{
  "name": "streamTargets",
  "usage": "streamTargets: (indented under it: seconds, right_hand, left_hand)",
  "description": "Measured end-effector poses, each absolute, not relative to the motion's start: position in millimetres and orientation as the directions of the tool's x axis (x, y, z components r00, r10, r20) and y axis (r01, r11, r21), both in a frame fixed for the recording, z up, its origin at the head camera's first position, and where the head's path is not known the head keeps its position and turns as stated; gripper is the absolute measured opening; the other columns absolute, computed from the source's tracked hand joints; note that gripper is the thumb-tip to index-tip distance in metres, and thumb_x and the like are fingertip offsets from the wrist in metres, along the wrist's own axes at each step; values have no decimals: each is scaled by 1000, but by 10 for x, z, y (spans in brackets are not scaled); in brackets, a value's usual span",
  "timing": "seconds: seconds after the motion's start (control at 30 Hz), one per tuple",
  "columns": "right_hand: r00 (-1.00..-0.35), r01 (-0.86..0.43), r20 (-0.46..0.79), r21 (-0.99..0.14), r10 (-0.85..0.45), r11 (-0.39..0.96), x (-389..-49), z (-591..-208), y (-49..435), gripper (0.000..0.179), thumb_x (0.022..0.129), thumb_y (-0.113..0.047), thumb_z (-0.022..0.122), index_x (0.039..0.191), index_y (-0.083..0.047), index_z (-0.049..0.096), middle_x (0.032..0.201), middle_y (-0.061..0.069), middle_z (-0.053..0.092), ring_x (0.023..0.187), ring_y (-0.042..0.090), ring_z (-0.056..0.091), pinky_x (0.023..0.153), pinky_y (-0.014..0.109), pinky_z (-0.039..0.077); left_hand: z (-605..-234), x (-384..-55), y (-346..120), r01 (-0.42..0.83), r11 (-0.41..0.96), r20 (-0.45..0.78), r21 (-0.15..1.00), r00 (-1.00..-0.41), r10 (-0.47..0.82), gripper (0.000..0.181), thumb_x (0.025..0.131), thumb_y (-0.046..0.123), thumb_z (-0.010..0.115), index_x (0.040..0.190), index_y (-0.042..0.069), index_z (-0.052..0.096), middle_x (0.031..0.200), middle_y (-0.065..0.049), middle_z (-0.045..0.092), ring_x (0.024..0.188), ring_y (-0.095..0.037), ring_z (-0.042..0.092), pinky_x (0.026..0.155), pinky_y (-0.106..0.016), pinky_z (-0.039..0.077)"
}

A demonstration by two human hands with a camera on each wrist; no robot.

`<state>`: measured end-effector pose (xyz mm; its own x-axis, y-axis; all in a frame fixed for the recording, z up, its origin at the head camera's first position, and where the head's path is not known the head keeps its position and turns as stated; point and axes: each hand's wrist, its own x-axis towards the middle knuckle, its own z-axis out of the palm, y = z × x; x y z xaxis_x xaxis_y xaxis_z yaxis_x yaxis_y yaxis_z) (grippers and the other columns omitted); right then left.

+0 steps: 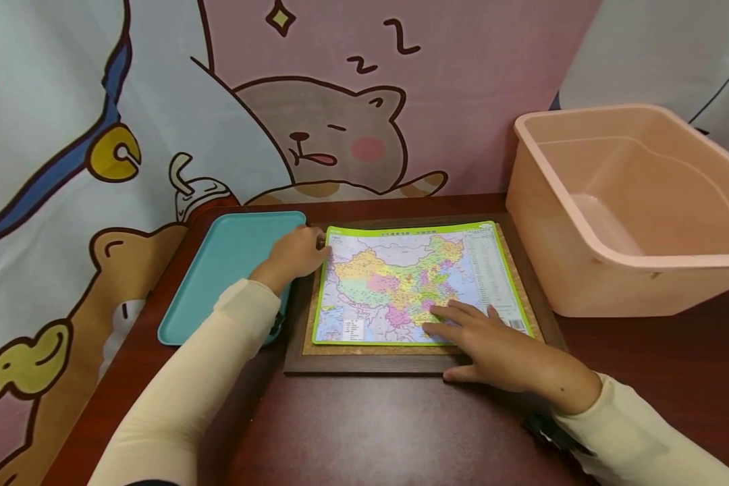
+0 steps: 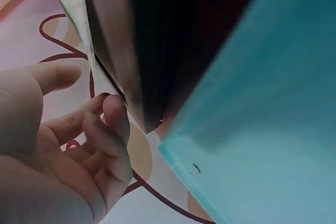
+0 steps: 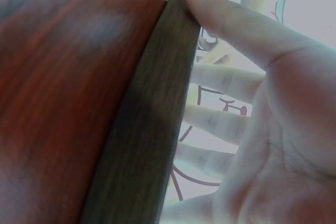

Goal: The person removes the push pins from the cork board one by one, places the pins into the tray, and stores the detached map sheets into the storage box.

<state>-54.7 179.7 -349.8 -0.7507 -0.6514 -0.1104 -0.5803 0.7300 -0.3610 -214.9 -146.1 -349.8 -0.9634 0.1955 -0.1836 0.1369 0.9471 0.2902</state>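
Note:
A colourful map sheet point(image 1: 401, 283) with a bright green border lies on a cork-faced board point(image 1: 334, 350) in a dark wooden frame point(image 1: 364, 364). Its upper corners curl up slightly. My left hand point(image 1: 298, 253) is at the map's upper left edge; in the left wrist view, the curled fingers point(image 2: 113, 116) meet the sheet's corner, and the thumb stands a little apart from it. My right hand point(image 1: 492, 344) rests with spread fingers over the map's lower right part. Its thumb point(image 3: 231, 19) touches the frame's front edge in the right wrist view.
A teal tray point(image 1: 225, 277) lies left of the frame, under my left forearm. At the right, close to the frame, stands a large peach plastic bin point(image 1: 583, 263). The dark red wooden table point(image 1: 364, 432) meets a cartoon-printed cloth point(image 1: 468, 88) behind.

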Motion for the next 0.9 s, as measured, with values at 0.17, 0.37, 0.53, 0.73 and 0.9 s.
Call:
streamTargets:
  seconds: [0.17, 0.37, 0.53, 0.73, 0.9]
  right_hand:
    - [-753, -583, -103, -357, -650, 730, -544, -3494, 1796, 67, 85, -38, 80, 144, -18, 54, 157, 10, 40, 147, 45, 29, 94, 82, 31]
    - [-751, -585, -101, -357, -653, 728, -548, -3501, 1795, 68, 85, -37, 80, 144, -18, 54, 158, 10, 39, 147, 45, 29, 94, 82, 31]
    - [-747, -586, -103, -363, -657, 724, -556, -3506, 1788, 68, 85, -37, 79, 145, -18, 53, 158, 10, 39, 147, 45, 29, 94, 82, 31]
    - [-749, -581, -110, -365, -654, 727, -553, -3499, 1788, 67, 85, -39, 79, 144, -19, 53, 158, 10, 39, 147, 45, 29, 94, 82, 30]
    - [-752, -589, -93, -349, -653, 728, -544, -3496, 1794, 67, 85, -40, 79, 144, -20, 54, 157, 10, 40, 147, 45, 30, 95, 82, 31]
  left_hand:
    - [-3435, -2080, -1461, 134, 925, -152, 355, -968, 198, 45, 102, 37, 55, 139, 11, 53, 91, -8, 62, 62, -19, 51, 55, -33, 40]
    - [-3385, -1981, -1486, 151, 882, -119, 446, -967, 226, 55, 101, 34, 58, 149, 12, 42, 117, -8, 65, 91, -23, 64, 76, -38, 52]
    - [-3381, -1919, -1518, 190, 812, -55, 551, -963, 263, 54, 101, 29, 59, 150, 16, 41, 115, -10, 66, 97, -25, 65, 77, -38, 52]
    - [-3382, -1855, -1510, 204, 703, -40, 681, -948, 315, 66, 98, 18, 64, 155, 20, 32, 112, -13, 60, 86, -26, 65, 66, -41, 58]
    - [-3384, -1825, -1482, 177, 654, -52, 735, -948, 315, 74, 96, 8, 65, 157, 23, 26, 113, -15, 53, 70, -25, 65, 58, -44, 59]
